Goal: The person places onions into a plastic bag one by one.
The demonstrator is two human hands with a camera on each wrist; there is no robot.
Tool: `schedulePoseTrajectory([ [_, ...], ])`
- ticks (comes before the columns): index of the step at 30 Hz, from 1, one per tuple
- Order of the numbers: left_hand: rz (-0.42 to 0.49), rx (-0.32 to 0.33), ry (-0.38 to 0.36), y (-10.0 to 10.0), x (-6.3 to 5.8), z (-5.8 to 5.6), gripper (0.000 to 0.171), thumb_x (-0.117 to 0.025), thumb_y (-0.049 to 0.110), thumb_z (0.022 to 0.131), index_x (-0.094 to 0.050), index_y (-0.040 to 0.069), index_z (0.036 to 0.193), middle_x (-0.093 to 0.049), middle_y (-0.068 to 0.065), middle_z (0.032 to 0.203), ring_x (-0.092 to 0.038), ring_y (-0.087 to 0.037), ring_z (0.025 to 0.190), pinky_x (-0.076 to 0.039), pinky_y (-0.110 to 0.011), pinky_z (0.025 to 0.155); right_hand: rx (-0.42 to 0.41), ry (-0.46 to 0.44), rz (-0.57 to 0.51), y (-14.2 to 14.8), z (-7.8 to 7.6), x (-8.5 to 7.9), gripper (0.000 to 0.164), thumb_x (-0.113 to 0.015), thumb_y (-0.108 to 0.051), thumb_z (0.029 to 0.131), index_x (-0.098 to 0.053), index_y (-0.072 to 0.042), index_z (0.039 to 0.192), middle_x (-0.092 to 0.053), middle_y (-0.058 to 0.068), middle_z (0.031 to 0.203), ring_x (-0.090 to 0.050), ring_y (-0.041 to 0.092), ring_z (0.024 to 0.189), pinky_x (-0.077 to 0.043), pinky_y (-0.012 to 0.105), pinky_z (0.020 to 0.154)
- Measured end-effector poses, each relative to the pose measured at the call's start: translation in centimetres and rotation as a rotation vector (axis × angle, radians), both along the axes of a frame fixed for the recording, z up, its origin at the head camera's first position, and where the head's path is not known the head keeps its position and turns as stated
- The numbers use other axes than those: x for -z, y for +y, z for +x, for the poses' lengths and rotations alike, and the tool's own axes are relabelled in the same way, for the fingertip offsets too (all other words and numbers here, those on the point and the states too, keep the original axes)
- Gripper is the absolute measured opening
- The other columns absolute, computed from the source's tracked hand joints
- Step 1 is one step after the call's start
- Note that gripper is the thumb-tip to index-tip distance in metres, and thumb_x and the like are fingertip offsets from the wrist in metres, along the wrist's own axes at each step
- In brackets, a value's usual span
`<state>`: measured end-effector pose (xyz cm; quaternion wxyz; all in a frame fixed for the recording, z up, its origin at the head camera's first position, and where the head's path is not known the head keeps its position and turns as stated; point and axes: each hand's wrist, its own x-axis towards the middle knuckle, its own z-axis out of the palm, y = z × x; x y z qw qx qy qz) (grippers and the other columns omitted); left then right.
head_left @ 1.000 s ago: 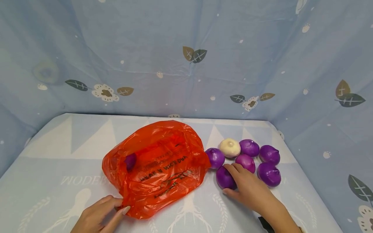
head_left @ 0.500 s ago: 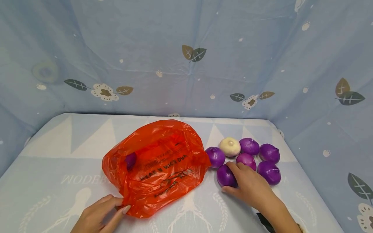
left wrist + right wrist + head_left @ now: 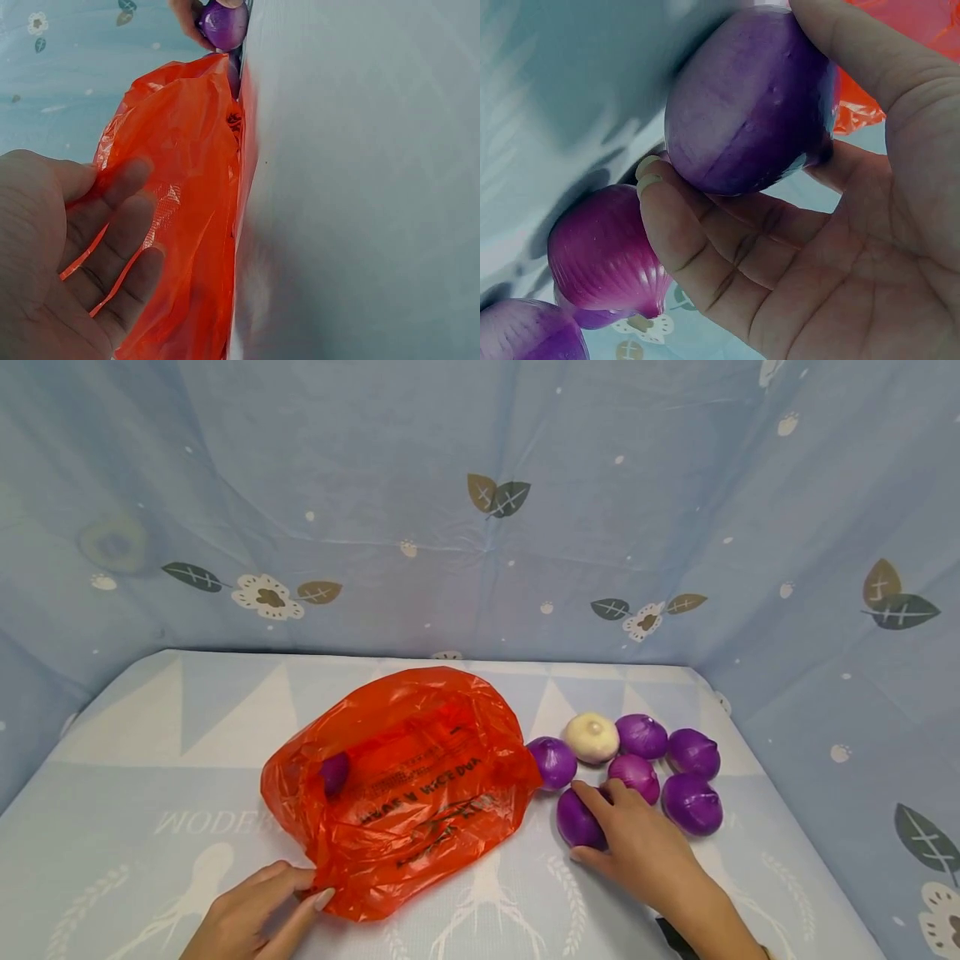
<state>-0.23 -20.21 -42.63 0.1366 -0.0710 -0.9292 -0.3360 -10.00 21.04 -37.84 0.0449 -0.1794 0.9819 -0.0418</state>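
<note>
A red plastic bag (image 3: 427,802) with dark printing lies on the table, its mouth toward the left, and one purple onion (image 3: 334,774) shows inside. My left hand (image 3: 258,910) pinches the near edge of the bag's mouth between thumb and fingers. At the right, my right hand (image 3: 641,839) grips a dark purple onion (image 3: 576,820), thumb on one side and fingers curled round the other, as the right wrist view shows. Beside that hand sit a pinkish-purple onion (image 3: 633,775) and, against the bag's knotted end, another purple onion (image 3: 552,763).
Behind the right hand stands a cream-white onion (image 3: 591,738) next to a purple onion (image 3: 642,737). Two more purple onions (image 3: 693,804) lie close to the table's right edge. A blue patterned curtain (image 3: 390,510) rises behind the pale table cover (image 3: 112,777).
Both hands keep almost the same place and hold. The right hand's fingers shift slightly on the dark purple onion; the bag stays put.
</note>
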Motion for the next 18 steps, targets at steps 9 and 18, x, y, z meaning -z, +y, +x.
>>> schedulePoseTrajectory([
  [9,0.012,0.011,0.059,-0.09,0.34,0.01,0.036,-0.094,0.005,0.074,-0.072,0.028,0.090,-0.054,0.031,0.085,-0.053,0.005,0.072,-0.051,-0.014,0.063,0.019,-0.010,-0.003,-0.25,0.12,-0.04,0.079,-0.092,-0.044,0.079,-0.060,-0.015,0.146,-0.060,0.013,0.112,-0.061,0.020,0.080,-0.061,0.046,0.079],
  [18,0.020,0.025,0.117,-0.04,0.48,-0.01,0.038,-0.094,0.002,0.071,-0.072,0.027,0.090,-0.055,0.030,0.084,-0.053,0.005,0.072,-0.047,-0.009,0.064,0.013,-0.027,-0.012,-0.17,0.61,-0.11,0.078,-0.092,-0.033,0.080,-0.057,-0.019,0.149,-0.060,0.021,0.136,-0.070,0.037,0.105,-0.058,0.055,0.086],
])
